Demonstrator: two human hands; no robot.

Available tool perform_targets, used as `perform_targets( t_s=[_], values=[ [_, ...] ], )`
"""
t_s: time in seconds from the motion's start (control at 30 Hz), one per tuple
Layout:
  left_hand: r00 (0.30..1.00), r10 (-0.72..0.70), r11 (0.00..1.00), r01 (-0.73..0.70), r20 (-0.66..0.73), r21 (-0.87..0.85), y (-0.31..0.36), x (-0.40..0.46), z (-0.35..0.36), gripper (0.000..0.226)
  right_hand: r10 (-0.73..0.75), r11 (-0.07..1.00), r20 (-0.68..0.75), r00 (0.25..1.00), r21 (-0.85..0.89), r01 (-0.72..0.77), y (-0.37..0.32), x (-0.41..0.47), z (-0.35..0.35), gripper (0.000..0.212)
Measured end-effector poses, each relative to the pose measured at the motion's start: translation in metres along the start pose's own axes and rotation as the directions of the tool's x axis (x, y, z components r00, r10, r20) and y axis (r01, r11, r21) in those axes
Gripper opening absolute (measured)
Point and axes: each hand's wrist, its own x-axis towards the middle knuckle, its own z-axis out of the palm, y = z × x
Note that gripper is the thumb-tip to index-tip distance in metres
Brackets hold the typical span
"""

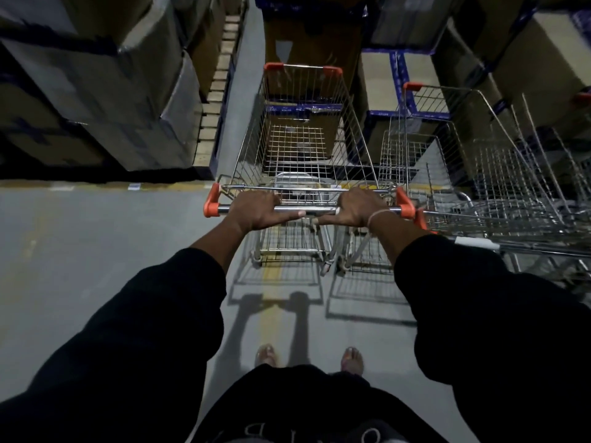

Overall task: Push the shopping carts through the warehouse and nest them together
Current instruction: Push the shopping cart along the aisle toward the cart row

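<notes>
Black-sleeved left hand (256,209) and right hand (359,207) wrapped around wire cart's (307,129) chrome handlebar (319,210)

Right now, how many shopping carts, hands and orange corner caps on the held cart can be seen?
Shopping carts: 2, the held cart and the parked cart to its right
Hands: 2, left hand and right hand, both gripping the handle bar
Orange corner caps on the held cart: 4
Total: 8

A wire shopping cart (303,135) with orange corner caps stands upright beside nested carts (499,174) at its right.
</notes>
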Motion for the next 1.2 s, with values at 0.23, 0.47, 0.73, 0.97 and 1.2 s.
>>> perform_targets(
  t_s=[0.23,0.47,0.73,0.97,1.2],
  values=[
    [0.999,-0.05,0.999,0.049,0.012,0.006,0.011,-0.017,-0.002,0.098,-0.027,0.999,0.039,0.999,0.028,0.026,-0.003,-0.012,0.003,0.095],
    [0.999,-0.05,0.999,0.05,-0.01,0.008,0.015,-0.027,0.001,0.094,-0.04,0.999,0.03,0.999,0.029,0.039,-0.009,-0.022,0.008,0.102],
    [0.998,-0.053,0.999,0.053,0.02,0.009,0.016,-0.031,-0.001,0.093,-0.018,0.998,0.042,0.999,0.054,0.015,-0.014,-0.03,0.007,0.113],
    [0.998,-0.049,0.999,0.049,0.043,0.009,0.018,-0.034,-0.005,0.093,-0.016,0.998,0.044,0.999,0.069,0.013,-0.017,-0.034,0.012,0.124],
    [0.995,-0.061,0.998,0.061,0.076,0.009,0.031,-0.035,-0.002,0.095,-0.031,0.999,0.06,0.998,0.015,0.03,-0.005,-0.038,0.008,0.092]
  ],
)
